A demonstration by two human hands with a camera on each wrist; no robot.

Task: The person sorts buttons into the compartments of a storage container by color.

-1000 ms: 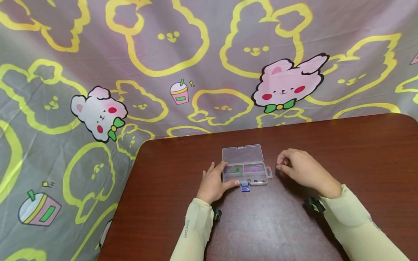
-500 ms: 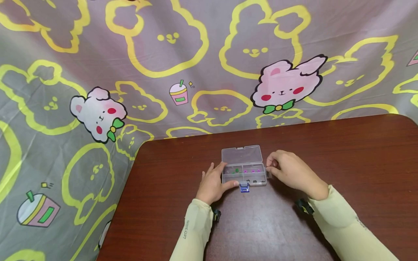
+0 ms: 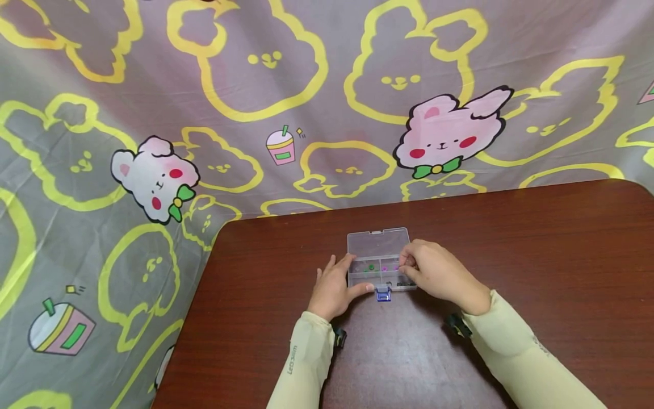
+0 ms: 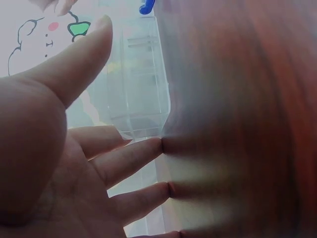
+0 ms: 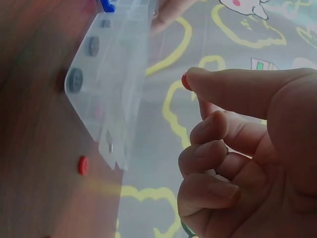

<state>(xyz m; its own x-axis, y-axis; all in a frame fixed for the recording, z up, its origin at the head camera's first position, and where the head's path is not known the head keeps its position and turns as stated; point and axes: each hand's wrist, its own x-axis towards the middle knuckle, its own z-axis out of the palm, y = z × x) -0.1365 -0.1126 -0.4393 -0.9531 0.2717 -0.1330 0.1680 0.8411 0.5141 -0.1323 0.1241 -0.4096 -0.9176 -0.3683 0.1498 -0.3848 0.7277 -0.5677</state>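
Observation:
A clear plastic compartment box (image 3: 364, 280) lies on the table with its lid (image 3: 378, 243) raised at the back and a blue latch (image 3: 383, 295) at the front. Green buttons (image 3: 371, 267) and pink buttons (image 3: 385, 268) sit in the rear compartments, dark buttons (image 5: 75, 80) in a front one. My left hand (image 3: 332, 289) steadies the box's left end, fingers spread, thumb along the front edge. Over the box's right side, my right hand (image 3: 439, 275) pinches a small red button (image 5: 186, 81) between thumb and index finger, the other fingers curled.
Another red button (image 5: 84, 165) lies on the brown table (image 3: 536, 244) beyond the box's right end, hidden behind the right hand in the head view. A cartoon-print cloth (image 3: 347, 125) hangs along the table's back and left edges.
My right hand has moved left from beside the box to above its right compartments, carrying the red button. The left hand and the box have stayed in place.

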